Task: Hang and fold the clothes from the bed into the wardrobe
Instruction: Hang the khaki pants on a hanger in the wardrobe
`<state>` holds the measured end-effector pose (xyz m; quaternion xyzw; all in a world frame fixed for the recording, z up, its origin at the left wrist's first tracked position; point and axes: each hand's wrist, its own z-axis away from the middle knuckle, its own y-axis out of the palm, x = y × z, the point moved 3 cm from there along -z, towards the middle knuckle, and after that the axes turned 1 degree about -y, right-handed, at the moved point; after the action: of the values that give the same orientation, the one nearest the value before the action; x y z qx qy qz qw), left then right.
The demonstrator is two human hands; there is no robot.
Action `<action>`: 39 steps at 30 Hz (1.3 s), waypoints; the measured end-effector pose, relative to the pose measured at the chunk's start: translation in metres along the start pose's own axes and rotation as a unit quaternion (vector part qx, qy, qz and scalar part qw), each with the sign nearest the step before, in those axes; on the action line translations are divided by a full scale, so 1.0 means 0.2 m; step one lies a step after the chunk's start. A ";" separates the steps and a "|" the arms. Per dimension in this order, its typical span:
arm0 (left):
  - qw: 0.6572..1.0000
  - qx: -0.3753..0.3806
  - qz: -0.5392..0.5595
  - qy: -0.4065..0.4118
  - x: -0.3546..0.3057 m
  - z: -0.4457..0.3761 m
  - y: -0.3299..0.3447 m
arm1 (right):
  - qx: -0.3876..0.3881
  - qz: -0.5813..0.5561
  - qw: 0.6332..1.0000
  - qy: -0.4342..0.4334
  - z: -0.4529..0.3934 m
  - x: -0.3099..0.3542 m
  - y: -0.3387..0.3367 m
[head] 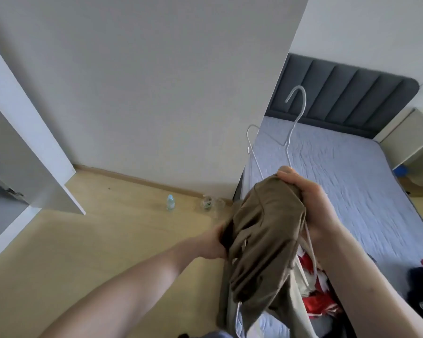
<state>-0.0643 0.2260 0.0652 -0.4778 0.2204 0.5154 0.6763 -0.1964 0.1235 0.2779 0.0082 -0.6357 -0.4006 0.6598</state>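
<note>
wardrobe (29, 152) opening far left of frame, bed (340, 172) right | brown garment (266, 240) centre-right, long axis vertical | right hand (310, 206) clenched on garment top and white wire hangers (294, 123) | left hand (217, 242) grasps garment's left edge, nearer wardrobe

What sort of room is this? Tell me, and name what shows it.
Most likely a bedroom in a home. A bed with a padded grey headboard stands at the right, clothes lie on it, and the hands hold wire hangers and a brown garment.
</note>
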 end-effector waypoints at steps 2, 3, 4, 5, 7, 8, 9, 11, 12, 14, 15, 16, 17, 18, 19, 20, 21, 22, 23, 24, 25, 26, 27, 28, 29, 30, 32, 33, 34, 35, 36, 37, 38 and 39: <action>0.996 0.043 -0.073 0.017 -0.03 -0.04 0.11 | -0.008 0.021 1.000 -0.010 0.02 0.05 -0.03; 0.996 0.049 -0.077 0.018 -0.03 -0.06 0.16 | -0.013 0.036 0.999 -0.014 0.03 0.07 -0.06; 0.998 0.030 -0.056 0.015 -0.03 -0.08 0.19 | -0.018 0.053 0.998 -0.016 0.05 0.09 -0.08; 0.999 -0.005 -0.035 0.008 -0.02 -0.09 0.20 | -0.023 0.071 0.997 -0.018 0.07 0.10 -0.12; 0.997 -0.070 0.023 -0.006 0.01 -0.09 0.15 | -0.052 0.134 0.989 -0.027 0.11 0.14 -0.21; 0.993 -0.097 0.062 -0.017 0.03 -0.08 0.10 | -0.078 0.185 0.979 -0.032 0.13 0.15 -0.26; 0.988 -0.124 0.090 -0.029 0.05 -0.06 0.04 | -0.105 0.237 0.965 -0.037 0.14 0.15 -0.33; 0.974 -0.179 0.136 -0.041 0.07 -0.03 -0.11 | -0.156 0.326 0.931 -0.046 0.17 0.14 -0.48; 0.966 -0.205 0.155 -0.040 0.07 -0.01 -0.20 | -0.179 0.375 0.908 -0.049 0.18 0.12 -0.55; 0.956 -0.246 0.156 -0.036 0.03 0.06 -0.37 | -0.222 0.473 0.851 -0.046 0.19 0.07 -0.70; 0.955 -0.258 0.142 -0.025 -0.02 0.10 -0.45 | -0.243 0.504 0.828 -0.041 0.19 0.04 -0.76; 0.957 -0.258 0.131 -0.008 -0.08 0.15 -0.52 | -0.260 0.523 0.811 -0.038 0.19 0.01 -0.82; 0.960 -0.246 0.131 0.009 -0.15 0.19 -0.59 | -0.272 0.533 0.800 -0.041 0.19 -0.03 -0.87; 0.964 -0.219 0.145 0.024 -0.22 0.23 -0.63 | -0.281 0.538 0.793 -0.048 0.18 -0.06 -0.91; 0.968 -0.179 0.171 0.040 -0.29 0.27 -0.66 | -0.289 0.545 0.785 -0.054 0.17 -0.08 -0.94; 0.969 -0.137 0.199 0.051 -0.36 0.30 -0.68 | -0.298 0.554 0.776 -0.059 0.15 -0.11 -0.96; 0.967 -0.106 0.222 0.060 -0.43 0.34 -0.68 | -0.306 0.560 0.768 -0.062 0.14 -0.14 -0.98; 0.966 -0.092 0.232 0.064 -0.49 0.37 -0.68 | -0.316 0.562 0.762 -0.062 0.12 -0.16 -0.98; 0.965 -0.087 0.237 0.068 -0.56 0.40 -0.67 | -0.329 0.563 0.756 -0.060 0.11 -0.18 -0.98; 0.963 -0.086 0.246 0.074 -0.61 0.41 -0.65 | -0.341 0.564 0.750 -0.058 0.10 -0.20 -0.96; 0.958 -0.086 0.262 0.080 -0.66 0.42 -0.63 | -0.350 0.567 0.743 -0.062 0.09 -0.21 -0.93; 0.952 -0.088 0.280 0.085 -0.70 0.43 -0.61 | -0.351 0.572 0.738 -0.071 0.10 -0.23 -0.89; 0.946 -0.089 0.298 0.091 -0.74 0.44 -0.60 | -0.347 0.572 0.739 -0.083 0.10 -0.25 -0.85; 0.941 -0.088 0.312 0.091 -0.77 0.44 -0.58 | -0.338 0.560 0.751 -0.091 0.11 -0.29 -0.79; 0.937 -0.087 0.326 0.088 -0.81 0.43 -0.56 | -0.325 0.539 0.772 -0.092 0.13 -0.33 -0.72; 0.933 -0.087 0.339 0.085 -0.85 0.42 -0.54 | -0.308 0.516 0.795 -0.085 0.14 -0.39 -0.65; 0.920 -0.088 0.371 0.093 -0.92 0.40 -0.50 | -0.269 0.488 0.828 -0.063 0.16 -0.52 -0.52; 0.911 -0.088 0.389 0.102 -0.96 0.39 -0.49 | -0.253 0.475 0.841 -0.052 0.16 -0.59 -0.47; 0.903 -0.091 0.405 0.110 -0.99 0.38 -0.47 | -0.242 0.453 0.857 -0.045 0.15 -0.66 -0.42; 0.899 -0.095 0.412 0.117 -1.03 0.38 -0.47 | -0.238 0.429 0.871 -0.038 0.14 -0.71 -0.38; 0.895 -0.100 0.418 0.123 -1.06 0.38 -0.46 | -0.236 0.410 0.880 -0.031 0.13 -0.76 -0.35; 0.890 -0.105 0.424 0.130 -1.09 0.38 -0.46 | -0.237 0.397 0.887 -0.025 0.10 -0.80 -0.32; 0.885 -0.112 0.430 0.139 -1.12 0.39 -0.46 | -0.240 0.386 0.891 -0.022 0.08 -0.82 -0.29; 0.880 -0.119 0.435 0.151 -1.15 0.39 -0.47 | -0.250 0.377 0.891 -0.021 0.05 -0.84 -0.27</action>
<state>-0.0793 0.1814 0.3205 -0.4825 0.4422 0.7020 0.2808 -0.2114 0.1820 0.1123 -0.4060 -0.4839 -0.2670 0.7278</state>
